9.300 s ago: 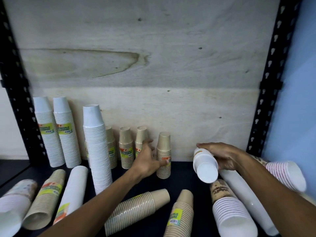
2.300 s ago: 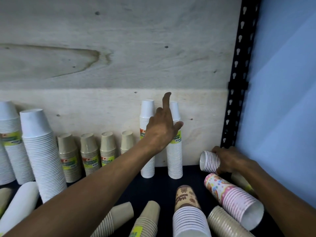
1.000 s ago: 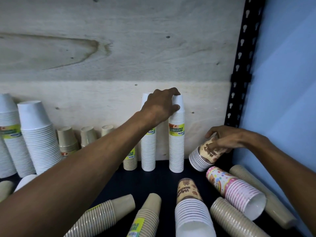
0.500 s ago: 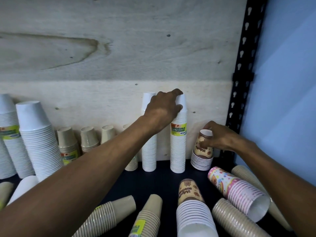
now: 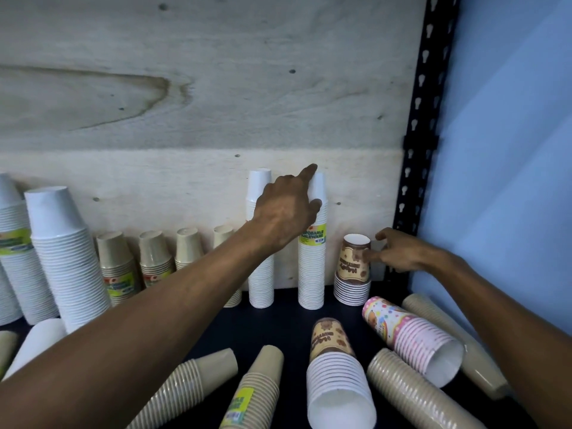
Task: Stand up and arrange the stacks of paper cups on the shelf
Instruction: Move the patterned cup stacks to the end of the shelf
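A: What can't you make out?
B: The left forearm (image 5: 173, 311) hides the lower part of the fourth brown stack (image 5: 223, 239), and the left hand (image 5: 286, 209) covers part of both tall white stacks (image 5: 312, 274).
A: And at the edges?
B: The far-left white stack (image 5: 12, 258) and the near brown stacks (image 5: 247, 394) are cut off.

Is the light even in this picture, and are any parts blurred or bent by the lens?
Head view: dim; the dark shelf swallows detail, while the blue wall carries soft diagonal light bands. The wide lens bends the black upright. The lying cup stacks at the bottom look enlarged and slightly soft.
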### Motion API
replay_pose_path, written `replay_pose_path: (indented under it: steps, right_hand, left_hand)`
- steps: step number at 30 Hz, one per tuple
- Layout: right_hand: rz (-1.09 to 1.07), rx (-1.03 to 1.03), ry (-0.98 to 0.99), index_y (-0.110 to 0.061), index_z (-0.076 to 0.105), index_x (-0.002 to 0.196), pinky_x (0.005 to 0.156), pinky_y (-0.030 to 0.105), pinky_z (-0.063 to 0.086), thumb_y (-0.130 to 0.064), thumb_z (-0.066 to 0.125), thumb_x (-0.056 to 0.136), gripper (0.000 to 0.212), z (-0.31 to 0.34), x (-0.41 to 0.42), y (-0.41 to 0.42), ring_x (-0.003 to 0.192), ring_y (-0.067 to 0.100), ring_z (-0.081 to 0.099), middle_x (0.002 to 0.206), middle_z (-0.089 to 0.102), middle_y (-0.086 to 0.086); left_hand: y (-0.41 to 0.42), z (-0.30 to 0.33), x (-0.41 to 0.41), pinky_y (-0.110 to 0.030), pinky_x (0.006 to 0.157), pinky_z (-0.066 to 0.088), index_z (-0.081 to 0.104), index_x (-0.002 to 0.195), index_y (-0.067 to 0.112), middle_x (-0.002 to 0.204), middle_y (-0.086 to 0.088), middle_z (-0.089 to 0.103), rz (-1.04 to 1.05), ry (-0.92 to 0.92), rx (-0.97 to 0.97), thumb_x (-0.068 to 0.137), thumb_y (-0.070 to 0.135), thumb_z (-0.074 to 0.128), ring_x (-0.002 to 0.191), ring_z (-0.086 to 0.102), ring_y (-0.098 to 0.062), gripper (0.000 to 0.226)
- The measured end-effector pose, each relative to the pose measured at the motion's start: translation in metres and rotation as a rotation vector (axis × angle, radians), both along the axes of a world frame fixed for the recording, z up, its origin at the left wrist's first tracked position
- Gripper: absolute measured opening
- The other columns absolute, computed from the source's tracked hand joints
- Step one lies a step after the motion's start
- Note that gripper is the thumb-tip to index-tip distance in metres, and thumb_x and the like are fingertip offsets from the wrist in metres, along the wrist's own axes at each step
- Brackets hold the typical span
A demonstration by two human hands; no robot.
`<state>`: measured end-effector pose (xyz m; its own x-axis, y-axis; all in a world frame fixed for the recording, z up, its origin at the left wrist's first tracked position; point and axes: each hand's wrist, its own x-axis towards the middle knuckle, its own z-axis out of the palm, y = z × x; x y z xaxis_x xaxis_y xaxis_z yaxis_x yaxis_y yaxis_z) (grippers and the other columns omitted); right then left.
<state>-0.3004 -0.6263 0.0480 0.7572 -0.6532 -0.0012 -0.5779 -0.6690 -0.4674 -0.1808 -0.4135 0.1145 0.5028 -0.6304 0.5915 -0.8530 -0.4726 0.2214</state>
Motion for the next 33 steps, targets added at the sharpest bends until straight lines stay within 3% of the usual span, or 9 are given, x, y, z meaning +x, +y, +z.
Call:
replay_pose_path:
  steps: [3,6,8,12,15,18,25,29,33]
  right_hand:
    - [-0.089,-0.032,0.094,-0.009,0.058,0.105,0.065,0.034,0.056,-0.048,0.061,0.092,0.042,0.006,-0.02,0.0,0.076,0.022,0.063,0.097,0.064,0.009]
    - [-0.181,-0.01,0.202,-0.014,0.047,0.08,0.053,0.026,0.049,-0.048,0.058,0.093,0.038,0.008,-0.045,0.0,0.06,0.023,0.057,0.074,0.053,0.007]
    - [-0.211,-0.012,0.271,-0.012,0.048,0.084,0.056,0.028,0.053,-0.05,0.059,0.092,0.04,0.009,-0.06,0.002,0.062,0.026,0.061,0.076,0.055,0.011]
    - [-0.248,0.047,0.438,-0.012,0.051,0.125,0.083,0.044,0.06,-0.05,0.062,0.09,0.053,0.008,-0.083,0.016,0.084,0.031,0.071,0.101,0.062,0.016]
    - [-0.229,0.094,0.53,-0.007,0.054,0.122,0.076,0.043,0.062,-0.047,0.065,0.088,0.054,0.003,-0.088,0.029,0.084,0.033,0.072,0.107,0.065,0.022]
    - [-0.207,0.117,0.561,-0.007,0.058,0.1,0.053,0.031,0.057,-0.04,0.067,0.088,0.036,0.003,-0.091,0.043,0.073,0.026,0.068,0.088,0.065,0.015]
    - [-0.178,0.061,0.632,-0.004,0.058,0.126,0.051,0.028,0.049,-0.039,0.058,0.096,0.046,0.006,-0.093,0.042,0.063,0.019,0.059,0.076,0.056,0.007]
    - [-0.158,0.052,0.611,-0.006,0.056,0.132,0.07,0.032,0.05,-0.044,0.049,0.101,0.049,0.008,-0.079,0.03,0.089,0.025,0.066,0.12,0.063,0.011]
    - [-0.152,-0.066,0.665,-0.006,0.054,0.137,0.088,0.03,0.045,-0.056,0.046,0.098,0.064,0.017,-0.063,0.018,0.119,0.027,0.059,0.14,0.056,0.01]
  left_hand:
    - [0.005,0.0,-0.004,-0.04,0.092,0.044,0.019,0.154,0.033,0.125,-0.011,0.058,0.025,0.013,0.024,0.093,0.042,0.055,0.117,0.052,-0.034,0.072]
    - [0.012,0.003,-0.013,-0.041,0.088,0.046,0.018,0.155,0.03,0.12,-0.012,0.058,0.054,0.014,0.025,0.093,0.042,0.056,0.116,0.052,-0.036,0.074]
    - [0.018,0.005,-0.024,-0.042,0.082,0.046,0.02,0.154,0.026,0.122,-0.012,0.056,0.078,-0.022,-0.002,0.092,0.042,0.057,0.113,0.053,-0.039,0.074]
    - [0.026,0.0,-0.06,-0.041,0.077,0.046,0.032,0.147,0.022,0.133,-0.009,0.051,0.053,-0.119,-0.02,0.092,0.044,0.057,0.11,0.058,-0.039,0.064]
    - [0.02,-0.018,-0.083,-0.039,0.083,0.049,0.05,0.135,0.026,0.126,-0.004,0.059,-0.092,-0.107,0.063,0.091,0.047,0.056,0.109,0.061,-0.033,0.049]
    - [0.007,-0.044,-0.102,-0.039,0.093,0.047,0.059,0.127,0.033,0.131,-0.004,0.058,-0.2,0.004,0.273,0.09,0.052,0.054,0.119,0.055,-0.029,0.042]
    - [-0.018,-0.085,-0.106,-0.037,0.114,0.031,0.046,0.143,0.034,0.152,-0.002,0.042,-0.52,0.212,0.626,0.1,0.044,0.043,0.141,0.036,-0.022,0.045]
    - [-0.025,-0.099,-0.098,-0.033,0.119,0.011,0.03,0.151,0.038,0.162,0.0,0.02,-0.57,0.236,0.662,0.102,0.047,0.036,0.15,0.014,-0.014,0.051]
    - [-0.029,-0.109,-0.084,-0.031,0.119,0.017,0.031,0.148,0.047,0.159,0.008,0.029,-0.578,0.266,0.646,0.099,0.055,0.035,0.146,0.027,-0.015,0.05]
